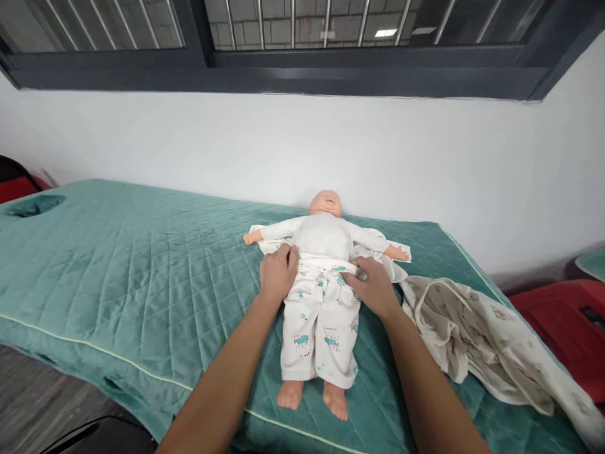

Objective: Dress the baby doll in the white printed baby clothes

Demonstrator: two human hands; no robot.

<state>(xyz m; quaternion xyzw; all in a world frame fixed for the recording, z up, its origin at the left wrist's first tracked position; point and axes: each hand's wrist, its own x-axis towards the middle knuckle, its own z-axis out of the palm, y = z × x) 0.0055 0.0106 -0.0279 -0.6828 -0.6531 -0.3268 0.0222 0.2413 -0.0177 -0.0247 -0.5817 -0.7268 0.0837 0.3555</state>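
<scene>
Pants (321, 315): soft and light, I guess; hold the waistband (324, 264).
Left hand (278, 272): curled there; grip, I can't tell.
Right hand (374, 285): nearly closed, pinching the pants.

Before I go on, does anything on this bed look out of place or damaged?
The cloth to the right of the doll looks untidy: it lies bunched and creased, while the trousers hang fairly straight along the legs. I see no clear spill or damage.
</scene>
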